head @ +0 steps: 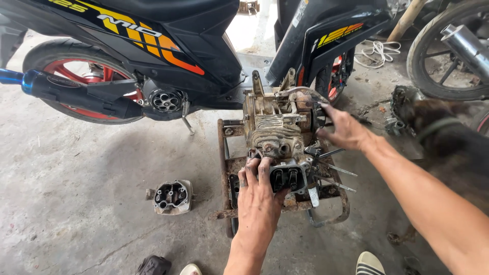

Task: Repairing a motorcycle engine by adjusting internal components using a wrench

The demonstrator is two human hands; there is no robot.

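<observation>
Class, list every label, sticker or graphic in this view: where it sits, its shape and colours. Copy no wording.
Side decal: on the scooter's black rear panel, top left; slanted bands, yellow, orange and white.
Front decal: on the black front panel, top centre-right; slanted strip, yellow to orange.
White sticker: narrow slip, upper edge of the front panel.
No packages, signs or screens.

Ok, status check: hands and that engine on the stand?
Left hand gripping cylinder head. Right hand on engine side. Loose studs protruding. Spare head on floor, clear.

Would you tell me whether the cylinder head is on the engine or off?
Off: the cylinder head lies on the floor, apart.
</observation>
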